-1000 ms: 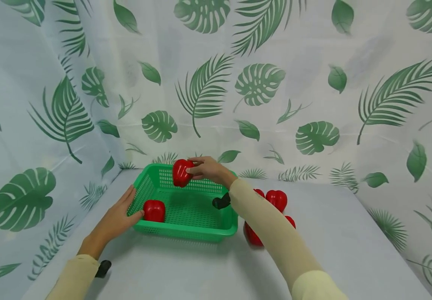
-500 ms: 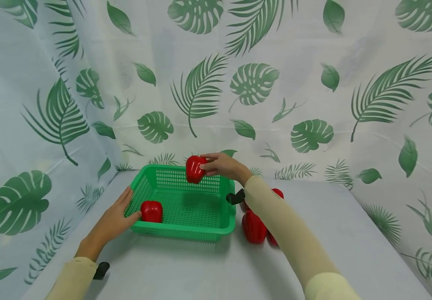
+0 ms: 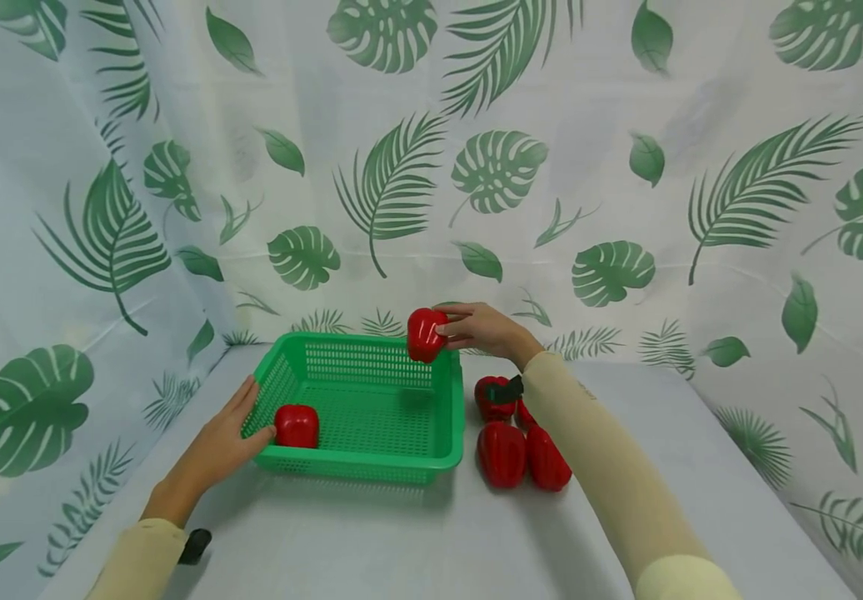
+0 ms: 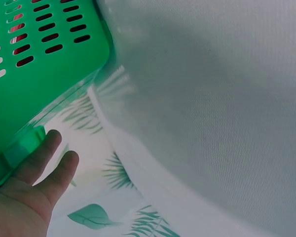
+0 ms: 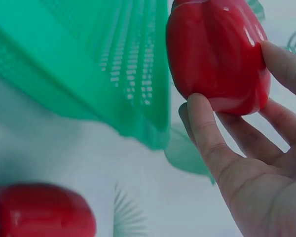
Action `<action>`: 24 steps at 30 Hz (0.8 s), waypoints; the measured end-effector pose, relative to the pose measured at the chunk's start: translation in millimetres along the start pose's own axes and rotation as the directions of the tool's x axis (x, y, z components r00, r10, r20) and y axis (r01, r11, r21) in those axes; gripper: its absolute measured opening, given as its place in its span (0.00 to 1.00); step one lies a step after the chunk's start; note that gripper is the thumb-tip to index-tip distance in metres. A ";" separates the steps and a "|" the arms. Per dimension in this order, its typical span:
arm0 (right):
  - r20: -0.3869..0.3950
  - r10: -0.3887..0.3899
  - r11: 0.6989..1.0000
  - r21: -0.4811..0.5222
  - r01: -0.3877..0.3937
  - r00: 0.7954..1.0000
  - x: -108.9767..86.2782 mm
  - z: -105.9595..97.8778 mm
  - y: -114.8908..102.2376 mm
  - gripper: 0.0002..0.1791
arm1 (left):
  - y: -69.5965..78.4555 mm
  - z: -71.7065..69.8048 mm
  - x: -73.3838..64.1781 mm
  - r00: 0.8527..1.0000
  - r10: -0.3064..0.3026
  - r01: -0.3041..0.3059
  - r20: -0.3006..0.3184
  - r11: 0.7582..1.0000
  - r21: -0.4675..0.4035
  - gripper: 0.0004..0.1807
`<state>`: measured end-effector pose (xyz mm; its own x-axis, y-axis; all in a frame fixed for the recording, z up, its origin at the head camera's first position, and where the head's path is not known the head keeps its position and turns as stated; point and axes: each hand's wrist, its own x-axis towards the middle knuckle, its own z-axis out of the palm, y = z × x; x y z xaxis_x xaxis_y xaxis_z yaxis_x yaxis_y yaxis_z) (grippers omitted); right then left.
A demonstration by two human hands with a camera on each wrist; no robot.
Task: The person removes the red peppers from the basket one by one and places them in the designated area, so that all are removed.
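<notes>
My right hand [image 3: 484,327] holds a glossy red bell pepper [image 3: 426,335] above the back right corner of a green plastic basket [image 3: 356,465]. In the right wrist view, thumb and fingers grip the pepper [image 5: 219,59] around its sides, beside the basket wall [image 5: 138,98]. My left hand [image 3: 217,442] rests on the basket's left end, fingers nearly straight along the rim and thumb at the front left corner. The left wrist view has two fingers of that hand [image 4: 29,197] by the basket's rim. Another red bell pepper [image 3: 297,427] lies inside the basket at the front left.
Several red bell peppers [image 3: 502,454] lie on the white table [image 3: 371,542] right of the basket, one partly behind the right sleeve [image 3: 611,458]. A leaf-patterned curtain [image 3: 431,192] hangs behind the table and along its sides.
My right hand has carried the bell pepper rightward, from over the basket's middle to its back right corner. More peppers on the table show now. The left hand stays at the basket's left end.
</notes>
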<state>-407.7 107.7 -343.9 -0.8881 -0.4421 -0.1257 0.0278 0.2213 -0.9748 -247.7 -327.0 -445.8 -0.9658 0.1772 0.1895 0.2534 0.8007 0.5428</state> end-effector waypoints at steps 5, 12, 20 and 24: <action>-0.018 0.010 1.000 0.011 -0.010 1.000 -15.9 -17.6 -1.5 0.35 | 1.2 -0.4 -0.1 1.000 0.002 -0.002 0.005 1.000 0.005 0.50; -0.024 0.007 1.000 -0.001 -0.007 1.000 -30.8 -41.4 0.1 0.35 | 0.4 -1.6 0.9 1.000 0.014 -0.014 0.011 1.000 0.008 0.50; -0.070 0.013 1.000 -0.013 -0.014 0.997 -46.2 -67.9 10.6 0.36 | -2.1 -2.5 0.8 0.999 0.031 -0.031 0.014 1.000 0.003 0.50; -0.091 0.022 1.000 -0.008 -0.023 0.996 -57.5 -80.2 15.4 0.37 | -1.6 -3.0 -0.1 0.999 0.033 -0.033 0.016 0.999 0.008 0.50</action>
<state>-393.0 206.2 -336.9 -0.9253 -0.3564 -0.1300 0.0444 0.2387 -0.9701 -247.9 -330.0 -444.2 -0.9576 0.2126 0.1944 0.2848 0.7988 0.5299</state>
